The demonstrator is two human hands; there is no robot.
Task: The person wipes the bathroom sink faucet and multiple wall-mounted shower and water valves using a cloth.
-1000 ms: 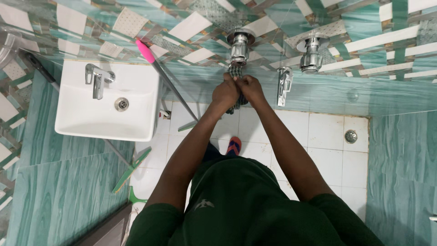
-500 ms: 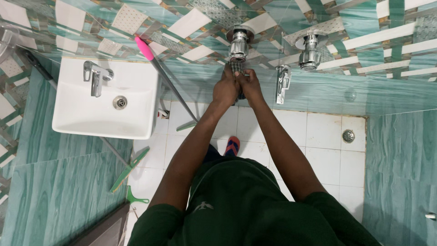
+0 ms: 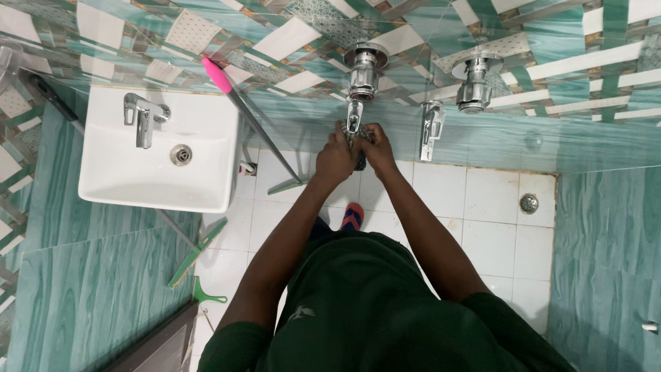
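Two bare arms reach forward from a dark green shirt (image 3: pixel 358 310), converging over the white floor tiles (image 3: pixel 489 200). The left hand (image 3: pixel 335 157) and right hand (image 3: pixel 378 148) meet knuckle to knuckle, fingers curled tight around a dark checked cloth (image 3: pixel 359 160), pressed about the lower end of a chrome tap (image 3: pixel 355 117) on the green tiled wall. Most of the cloth is hidden inside the fists; its pattern is hard to make out. Left of them, a pink-handled squeegee (image 3: pixel 219 74) leans beside the white washbasin (image 3: pixel 162 148). Further right, a second chrome tap (image 3: pixel 431 127) stands apart.
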